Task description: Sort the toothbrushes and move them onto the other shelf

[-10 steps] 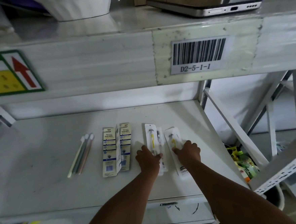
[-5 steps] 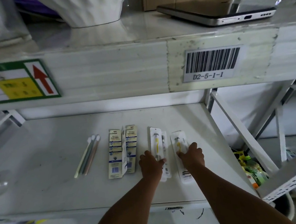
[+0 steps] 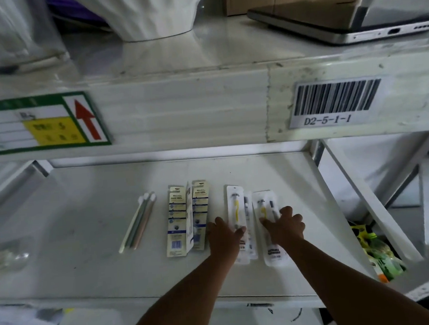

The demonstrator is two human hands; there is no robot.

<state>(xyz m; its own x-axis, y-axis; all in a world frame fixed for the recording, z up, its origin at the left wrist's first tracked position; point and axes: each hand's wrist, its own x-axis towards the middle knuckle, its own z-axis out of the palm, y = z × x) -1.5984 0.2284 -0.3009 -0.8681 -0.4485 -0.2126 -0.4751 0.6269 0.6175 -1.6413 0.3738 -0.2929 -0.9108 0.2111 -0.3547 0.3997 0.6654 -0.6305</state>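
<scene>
On the lower white shelf (image 3: 92,247) lie three groups of toothbrushes. Three loose pastel toothbrushes (image 3: 137,222) lie at the left. Two boxed packs with blue labels (image 3: 185,220) lie in the middle. Two clear blister packs with yellow brushes lie at the right: the left blister pack (image 3: 234,206) and the right blister pack (image 3: 263,204). My left hand (image 3: 225,237) rests flat on the left blister pack, fingers spread. My right hand (image 3: 285,227) presses on the right blister pack, fingers curled over it.
The upper shelf (image 3: 201,56) carries a white ribbed vessel (image 3: 152,12), a phone (image 3: 345,18), a cardboard box and clear bags. Its front beam bears a barcode label D2-5-1-1 (image 3: 333,103) and a red-arrow sign (image 3: 40,122). Diagonal braces and colourful packets (image 3: 377,250) are at the right.
The view has tilted up, showing more of the upper shelf. Both hands stay on the blister packs, which have barely shifted.
</scene>
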